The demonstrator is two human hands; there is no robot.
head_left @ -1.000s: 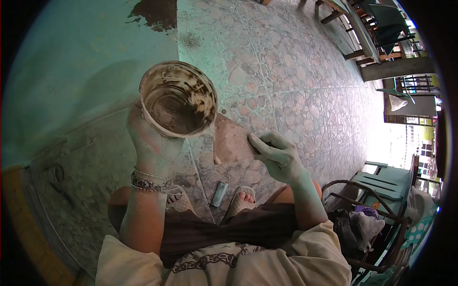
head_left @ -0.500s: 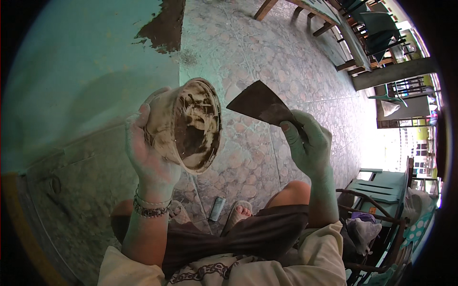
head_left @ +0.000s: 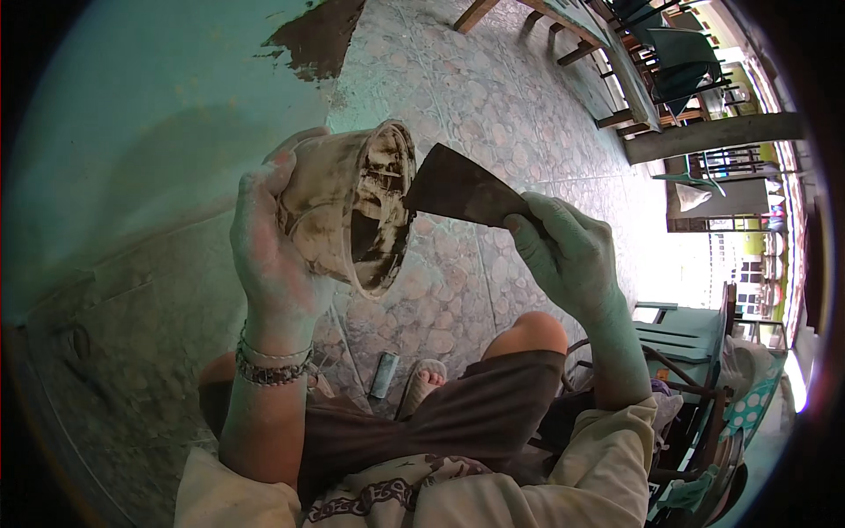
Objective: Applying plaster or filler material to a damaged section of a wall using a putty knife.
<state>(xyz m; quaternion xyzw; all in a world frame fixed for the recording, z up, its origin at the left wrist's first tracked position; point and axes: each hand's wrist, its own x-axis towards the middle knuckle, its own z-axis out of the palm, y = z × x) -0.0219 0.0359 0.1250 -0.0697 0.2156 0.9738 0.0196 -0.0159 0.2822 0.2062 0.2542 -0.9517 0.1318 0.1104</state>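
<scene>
My left hand (head_left: 273, 229) is wrapped round a round plastic tub (head_left: 321, 207), tilted so that its mouth faces right. Brown paste is smeared over the tub's inside and rim. Dusty fingers of my right hand (head_left: 568, 251) grip a wide dark scraper blade (head_left: 466, 185); its handle is hidden in the palm. The blade's left edge is right by the tub's mouth; whether it touches the rim I cannot tell. On the pale green wall (head_left: 158, 132), a dark brown patch (head_left: 321, 40) shows at the upper edge.
A small grey cylinder (head_left: 384, 375) stands on the stone-patterned floor (head_left: 440, 321) beside my sandalled foot (head_left: 425, 383). To the right is a green wooden chair (head_left: 682, 339) with bags on it. A long bench (head_left: 607, 40) and dark chairs (head_left: 682, 66) stand at the far right.
The scraper has come left and now meets the tub's mouth in view. The tub has risen slightly and turned more side-on. The whole view has shifted a little.
</scene>
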